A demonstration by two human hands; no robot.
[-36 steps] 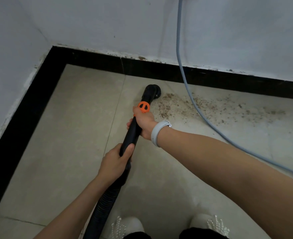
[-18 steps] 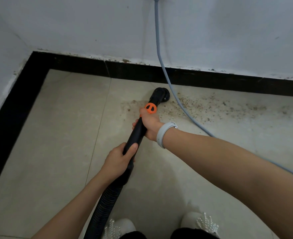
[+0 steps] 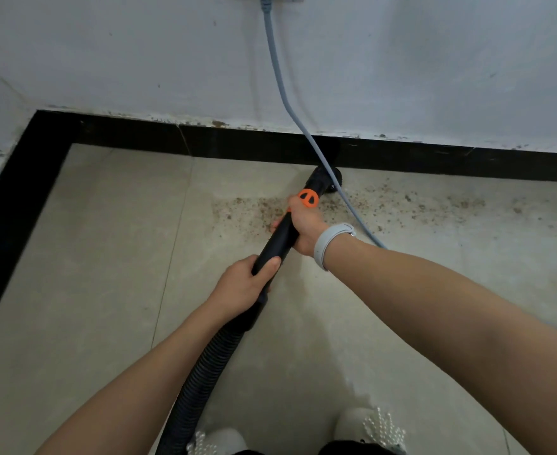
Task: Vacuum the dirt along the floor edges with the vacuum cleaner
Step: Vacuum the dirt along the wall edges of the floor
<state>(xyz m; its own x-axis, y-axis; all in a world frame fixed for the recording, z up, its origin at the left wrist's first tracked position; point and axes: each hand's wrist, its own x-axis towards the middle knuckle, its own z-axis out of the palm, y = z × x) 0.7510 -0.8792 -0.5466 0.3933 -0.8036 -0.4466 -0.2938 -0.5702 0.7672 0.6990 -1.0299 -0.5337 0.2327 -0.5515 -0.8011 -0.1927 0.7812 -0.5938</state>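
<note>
A black vacuum wand (image 3: 278,236) with an orange slider (image 3: 308,198) points at the far wall. Its round nozzle (image 3: 326,182) rests on the floor against the black skirting (image 3: 237,142). My right hand (image 3: 305,226), with a grey wristband, grips the wand just below the orange slider. Lower down, my left hand (image 3: 241,285) grips the wand where the ribbed black hose (image 3: 204,372) begins. Brown dirt (image 3: 401,201) lies scattered on the beige tiles along the skirting, to the left and right of the nozzle.
A grey cable (image 3: 282,90) hangs from a wall socket, crosses the nozzle and runs off along the floor to the right. The room corner (image 3: 37,126) is at the left. My white shoes (image 3: 369,428) stand at the bottom edge.
The nozzle has moved forward and to the right, from the open tile to the skirting, and now sits under the grey cable. Both hands kept their grip on the wand.
</note>
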